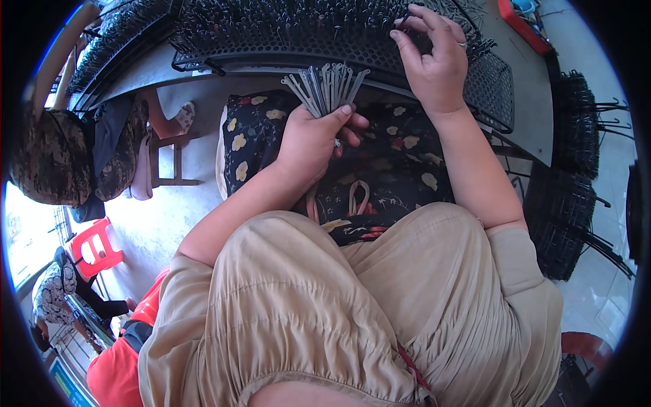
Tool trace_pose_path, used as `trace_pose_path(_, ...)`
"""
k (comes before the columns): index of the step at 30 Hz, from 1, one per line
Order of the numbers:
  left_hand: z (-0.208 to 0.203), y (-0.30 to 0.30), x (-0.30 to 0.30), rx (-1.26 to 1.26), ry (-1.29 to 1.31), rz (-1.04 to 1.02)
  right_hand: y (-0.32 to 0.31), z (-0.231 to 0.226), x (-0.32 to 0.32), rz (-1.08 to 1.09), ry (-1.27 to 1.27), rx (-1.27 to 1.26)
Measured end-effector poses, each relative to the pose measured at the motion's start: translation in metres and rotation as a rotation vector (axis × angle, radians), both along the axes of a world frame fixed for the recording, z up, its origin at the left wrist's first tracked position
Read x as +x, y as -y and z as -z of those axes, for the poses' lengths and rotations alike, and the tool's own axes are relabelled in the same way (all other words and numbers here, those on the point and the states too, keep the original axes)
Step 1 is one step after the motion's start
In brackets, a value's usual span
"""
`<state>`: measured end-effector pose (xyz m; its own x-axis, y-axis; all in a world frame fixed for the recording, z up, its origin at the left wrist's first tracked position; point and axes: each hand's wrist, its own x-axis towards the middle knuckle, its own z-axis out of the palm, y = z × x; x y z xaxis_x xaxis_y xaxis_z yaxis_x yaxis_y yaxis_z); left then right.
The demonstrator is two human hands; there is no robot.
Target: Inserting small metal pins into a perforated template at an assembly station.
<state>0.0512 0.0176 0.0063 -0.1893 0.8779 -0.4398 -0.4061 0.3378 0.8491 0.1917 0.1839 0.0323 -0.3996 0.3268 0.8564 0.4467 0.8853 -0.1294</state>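
Left hand [308,139] clenched, I grip the lower ends of a fan of flat grey metal strips [329,88], thumb laid across them, in front of the dark floral cloth [247,163]. Their long axis runs away from me, out of my fist toward the near edge of the black perforated rack [271,61]; the holed ends splay apart and overlap that edge in my view, though I can't tell whether they touch it. Right hand [437,61] is raised over the rack toward its right end, thumb and forefinger close together beside the dark hooked rods [258,27]; whether I have one pinched there I can't tell. From that hand the strips lie leftward and nearer my body, so my right is the closer one to the rods.
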Motion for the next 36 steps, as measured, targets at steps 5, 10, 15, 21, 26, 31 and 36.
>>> trace_pose_path(5,-0.001,-0.001,0.001,-0.015,-0.011,-0.002,-0.004,0.009,0.004,-0.133,-0.1,-0.233)
trace_pose_path(10,-0.004,-0.001,0.0,-0.006,-0.011,-0.01,0.009,-0.022,-0.004,0.025,0.03,0.072)
trace_pose_path(15,-0.004,-0.002,0.001,-0.002,0.004,-0.007,0.006,-0.01,0.007,0.107,0.108,0.126)
trace_pose_path(21,-0.005,-0.002,0.004,0.1,0.017,0.011,0.051,-0.001,0.001,-0.459,-0.286,-1.196)
trace_pose_path(26,-0.012,-0.003,0.005,0.105,0.0,0.072,0.035,0.0,0.02,-0.423,-0.589,-1.294)
trace_pose_path(31,-0.006,-0.002,0.005,0.005,-0.024,0.054,0.005,-0.002,0.043,-0.289,-0.636,-0.796)
trace_pose_path(36,-0.005,-0.004,0.008,0.019,-0.019,0.056,0.004,0.002,0.043,-0.219,-0.557,-0.699)
